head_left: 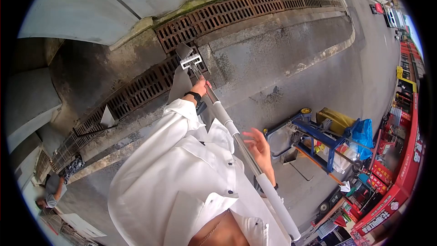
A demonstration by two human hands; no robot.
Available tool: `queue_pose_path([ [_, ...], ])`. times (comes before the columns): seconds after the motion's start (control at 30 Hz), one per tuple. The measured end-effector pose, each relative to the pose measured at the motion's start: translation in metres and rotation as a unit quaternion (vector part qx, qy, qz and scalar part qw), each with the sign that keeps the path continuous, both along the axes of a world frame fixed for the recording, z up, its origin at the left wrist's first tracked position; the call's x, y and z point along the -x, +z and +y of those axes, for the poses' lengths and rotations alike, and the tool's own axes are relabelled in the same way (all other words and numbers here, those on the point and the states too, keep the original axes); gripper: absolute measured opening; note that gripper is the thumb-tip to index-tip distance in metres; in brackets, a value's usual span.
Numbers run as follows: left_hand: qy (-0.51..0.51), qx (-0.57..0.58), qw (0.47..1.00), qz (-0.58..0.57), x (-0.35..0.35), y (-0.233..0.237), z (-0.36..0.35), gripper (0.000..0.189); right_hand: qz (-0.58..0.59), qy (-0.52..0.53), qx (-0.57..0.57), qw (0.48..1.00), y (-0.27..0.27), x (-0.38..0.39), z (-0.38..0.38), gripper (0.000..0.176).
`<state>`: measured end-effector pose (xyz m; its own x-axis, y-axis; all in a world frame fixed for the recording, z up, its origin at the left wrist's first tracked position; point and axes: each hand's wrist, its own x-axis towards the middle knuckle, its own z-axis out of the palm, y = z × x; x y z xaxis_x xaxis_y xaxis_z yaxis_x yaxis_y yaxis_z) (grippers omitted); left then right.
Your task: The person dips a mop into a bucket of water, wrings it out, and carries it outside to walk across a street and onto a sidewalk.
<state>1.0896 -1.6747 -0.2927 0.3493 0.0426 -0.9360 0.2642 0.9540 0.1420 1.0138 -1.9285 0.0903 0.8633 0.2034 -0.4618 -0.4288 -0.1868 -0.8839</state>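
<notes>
A long metal pole [244, 150] with white grip sleeves runs diagonally past my white shirt. At its far end is a narrow white head [190, 61], over the rusty drain grating. My left hand [199, 87], with a black watch on its wrist, is wrapped round the pole just below that head. Beside the pole's lower half, my right hand [259, 149] has its fingers apart and holds nothing. A dark band circles its wrist. A grey flat piece [181, 84] shows beside my left hand, partly hidden by it.
A slotted drain grating [227, 13] follows the pale wall. To the right stands a blue-framed cart [318, 139] with a yellow box and a blue bag. Red shopfronts [400, 177] line the far right. At lower left a person [53, 189] is near the wall.
</notes>
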Motion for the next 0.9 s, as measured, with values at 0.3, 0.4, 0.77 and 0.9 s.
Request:
queue_pose_path([
  [0.3, -0.035, 0.039, 0.998, 0.042, -0.014, 0.003, -0.007, 0.042, 0.379, 0.268, 0.052, 0.884, -0.033, -0.065, 0.039, 0.047],
  [0.4, -0.06, 0.009, 0.997, 0.052, -0.017, 0.015, -0.005, 0.042, 0.454, 0.143, -0.067, 0.877, -0.036, -0.059, 0.04, 0.043],
  [0.77, 0.002, 0.071, 0.997, -0.005, -0.017, 0.013, -0.004, 0.035, 0.475, 0.064, -0.171, 0.861, -0.007, -0.057, 0.057, 0.039],
  [0.9, -0.015, 0.033, 0.998, 0.053, -0.025, 0.024, -0.004, 0.034, 0.428, 0.104, -0.084, 0.894, -0.012, -0.056, 0.056, 0.034],
])
